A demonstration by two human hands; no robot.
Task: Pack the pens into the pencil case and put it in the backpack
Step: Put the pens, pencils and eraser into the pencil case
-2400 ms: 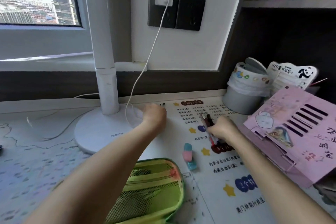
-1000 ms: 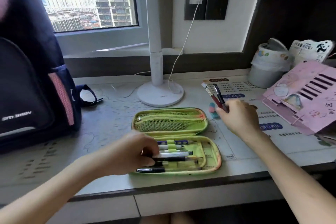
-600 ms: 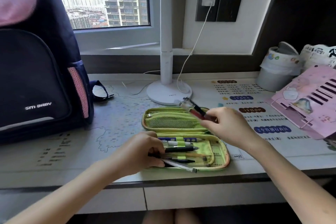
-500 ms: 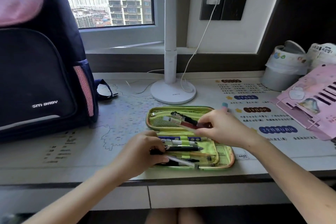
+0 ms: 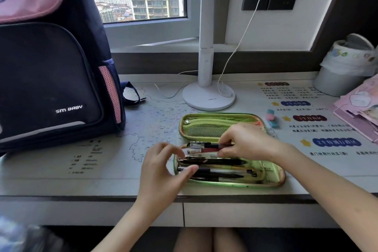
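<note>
A green pencil case (image 5: 274, 178) lies open flat near the desk's front edge, its mesh-pocket lid (image 5: 208, 127) folded back. Several pens (image 5: 223, 172) lie side by side in its lower half. My right hand (image 5: 248, 141) pinches a black pen and a red pen (image 5: 206, 148) and holds them low over the case's upper rim. My left hand (image 5: 163, 165) is at the case's left end, thumb and fingers on the tips of the pens inside. A dark blue and pink backpack (image 5: 53, 63) stands upright at the far left of the desk.
A white lamp (image 5: 208, 96) with a charging cable stands behind the case. A pink and blue eraser (image 5: 272, 117) lies right of the lid. A lined bin (image 5: 343, 71) and a pink book stand (image 5: 360, 108) occupy the right side. The desk edge runs just below the case.
My right hand has brought the two pens from above the mesh lid down to the case's lower half. My left hand has shifted to the pens' left ends.
</note>
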